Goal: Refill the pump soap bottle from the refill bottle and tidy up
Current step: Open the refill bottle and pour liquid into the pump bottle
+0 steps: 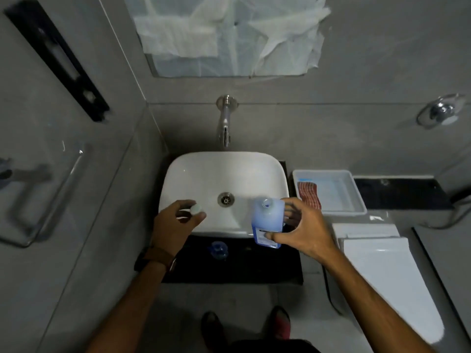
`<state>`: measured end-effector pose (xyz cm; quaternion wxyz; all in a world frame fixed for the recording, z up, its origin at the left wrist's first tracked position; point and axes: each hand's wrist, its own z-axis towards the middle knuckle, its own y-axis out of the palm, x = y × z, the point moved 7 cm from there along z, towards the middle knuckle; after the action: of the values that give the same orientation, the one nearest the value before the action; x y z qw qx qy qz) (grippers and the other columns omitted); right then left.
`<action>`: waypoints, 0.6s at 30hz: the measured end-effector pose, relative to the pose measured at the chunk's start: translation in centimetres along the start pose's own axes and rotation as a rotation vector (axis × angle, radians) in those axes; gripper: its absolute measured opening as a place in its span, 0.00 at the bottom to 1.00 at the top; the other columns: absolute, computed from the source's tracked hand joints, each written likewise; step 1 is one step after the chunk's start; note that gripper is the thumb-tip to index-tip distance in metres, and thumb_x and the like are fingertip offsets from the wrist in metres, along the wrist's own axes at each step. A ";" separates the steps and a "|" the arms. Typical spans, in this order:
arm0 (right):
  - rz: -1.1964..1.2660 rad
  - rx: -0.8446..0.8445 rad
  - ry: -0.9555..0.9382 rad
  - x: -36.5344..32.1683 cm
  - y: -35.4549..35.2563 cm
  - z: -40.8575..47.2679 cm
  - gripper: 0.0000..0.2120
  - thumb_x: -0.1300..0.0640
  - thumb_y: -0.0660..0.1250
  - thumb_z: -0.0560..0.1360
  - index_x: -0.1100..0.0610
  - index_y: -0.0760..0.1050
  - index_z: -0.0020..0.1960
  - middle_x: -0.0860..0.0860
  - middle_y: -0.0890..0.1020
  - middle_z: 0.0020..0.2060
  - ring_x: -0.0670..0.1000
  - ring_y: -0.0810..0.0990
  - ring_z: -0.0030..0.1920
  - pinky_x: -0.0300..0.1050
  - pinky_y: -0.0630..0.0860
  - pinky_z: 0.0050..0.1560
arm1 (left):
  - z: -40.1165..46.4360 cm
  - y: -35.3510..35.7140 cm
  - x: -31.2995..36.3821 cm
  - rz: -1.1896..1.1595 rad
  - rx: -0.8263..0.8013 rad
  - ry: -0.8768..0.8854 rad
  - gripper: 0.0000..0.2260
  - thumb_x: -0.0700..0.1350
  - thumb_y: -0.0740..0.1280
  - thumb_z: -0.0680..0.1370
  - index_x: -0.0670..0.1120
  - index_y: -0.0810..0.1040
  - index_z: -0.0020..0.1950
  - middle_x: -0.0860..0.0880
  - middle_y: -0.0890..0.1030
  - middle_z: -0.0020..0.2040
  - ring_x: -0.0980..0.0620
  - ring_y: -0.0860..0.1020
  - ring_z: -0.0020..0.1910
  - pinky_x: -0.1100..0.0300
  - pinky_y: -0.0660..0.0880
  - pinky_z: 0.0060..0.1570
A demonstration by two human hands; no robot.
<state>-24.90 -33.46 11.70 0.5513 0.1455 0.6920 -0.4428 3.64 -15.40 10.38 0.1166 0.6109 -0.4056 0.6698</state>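
Observation:
My right hand (pixel 303 230) grips a flat blue refill bottle (pixel 267 217), held upright over the sink's front right rim with its neck uncapped. In my left hand (pixel 175 222), over the sink's front left rim, a small white cap (pixel 196 208) is pinched between the fingertips. On the dark counter in front of the sink stands a small blue bottle (pixel 218 249), seen from above with its mouth uncovered; it looks like the pump soap bottle, and no pump head is visible.
The white sink (pixel 224 174) has a wall tap (pixel 224 123) above it. A white tray (pixel 356 197) with a red-striped item sits on the right. A closed white toilet lid (pixel 390 284) lies lower right. A glass panel stands at left.

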 end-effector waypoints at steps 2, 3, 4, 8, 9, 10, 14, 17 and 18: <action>0.010 -0.016 0.045 2.4 0.8 -1.3 0.37 0.49 0.88 0.56 0.42 0.77 0.62 0.37 0.86 0.55 0.41 0.86 0.56 0.43 0.85 0.58 | -1.1 0.3 -4.2 0.056 -0.004 -0.077 0.16 0.47 0.80 0.68 0.52 0.82 0.53 0.50 0.85 0.48 0.52 0.84 0.46 0.57 0.83 0.45; 0.015 -0.023 0.066 3.4 1.2 -1.9 0.37 0.49 0.88 0.56 0.41 0.77 0.62 0.36 0.86 0.55 0.40 0.86 0.56 0.42 0.84 0.58 | -1.7 0.5 -6.1 0.094 -0.005 -0.104 0.16 0.47 0.80 0.69 0.52 0.81 0.53 0.50 0.85 0.48 0.53 0.83 0.46 0.55 0.83 0.47; 0.020 -0.032 0.087 4.4 1.6 -2.5 0.37 0.48 0.88 0.56 0.41 0.77 0.62 0.36 0.86 0.56 0.40 0.86 0.57 0.40 0.84 0.58 | -2.2 0.7 -7.8 0.129 -0.004 -0.129 0.16 0.46 0.80 0.69 0.52 0.81 0.54 0.50 0.84 0.48 0.53 0.83 0.46 0.53 0.83 0.49; 0.048 -0.054 0.165 8.1 3.3 -4.5 0.36 0.48 0.88 0.57 0.42 0.77 0.62 0.38 0.86 0.56 0.41 0.85 0.57 0.37 0.82 0.58 | -3.5 2.0 -13.4 0.270 -0.025 -0.248 0.17 0.43 0.79 0.70 0.48 0.81 0.56 0.46 0.84 0.51 0.45 0.82 0.51 0.48 0.81 0.53; 0.056 -0.051 0.176 8.8 3.7 -4.8 0.35 0.48 0.88 0.58 0.41 0.77 0.61 0.38 0.86 0.56 0.41 0.85 0.58 0.35 0.81 0.58 | -3.8 2.5 -14.5 0.291 -0.042 -0.281 0.17 0.42 0.79 0.70 0.46 0.81 0.57 0.44 0.84 0.52 0.43 0.82 0.52 0.47 0.81 0.53; 0.064 -0.046 0.187 9.5 4.0 -5.1 0.35 0.49 0.88 0.58 0.40 0.77 0.61 0.38 0.86 0.56 0.41 0.85 0.58 0.34 0.81 0.58 | -3.9 3.0 -15.5 0.314 -0.059 -0.309 0.18 0.42 0.79 0.70 0.44 0.81 0.58 0.43 0.84 0.53 0.41 0.82 0.53 0.45 0.81 0.54; 0.082 -0.020 0.240 13.1 5.3 -5.9 0.35 0.56 0.88 0.61 0.43 0.76 0.62 0.42 0.86 0.57 0.45 0.85 0.60 0.39 0.82 0.60 | -3.7 4.6 -18.0 0.427 -0.067 -0.369 0.18 0.42 0.78 0.71 0.42 0.81 0.60 0.40 0.84 0.56 0.38 0.80 0.58 0.43 0.79 0.56; 0.088 0.018 0.279 15.7 5.8 -6.0 0.35 0.59 0.88 0.61 0.45 0.77 0.62 0.46 0.86 0.57 0.48 0.86 0.59 0.43 0.83 0.59 | -3.1 5.7 -18.9 0.467 -0.086 -0.349 0.18 0.42 0.77 0.72 0.42 0.81 0.60 0.40 0.83 0.57 0.37 0.80 0.58 0.43 0.79 0.55; 0.090 0.029 0.284 16.3 6.0 -6.0 0.34 0.60 0.87 0.61 0.45 0.77 0.62 0.46 0.86 0.56 0.48 0.86 0.59 0.43 0.83 0.58 | -2.8 6.1 -19.1 0.470 -0.101 -0.339 0.18 0.42 0.77 0.72 0.42 0.81 0.61 0.40 0.83 0.57 0.37 0.80 0.58 0.43 0.79 0.55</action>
<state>-30.30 -30.14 -5.55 0.4649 0.2456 0.7493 -0.4026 1.94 -10.89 -9.33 -0.0810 0.5966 -0.5826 0.5460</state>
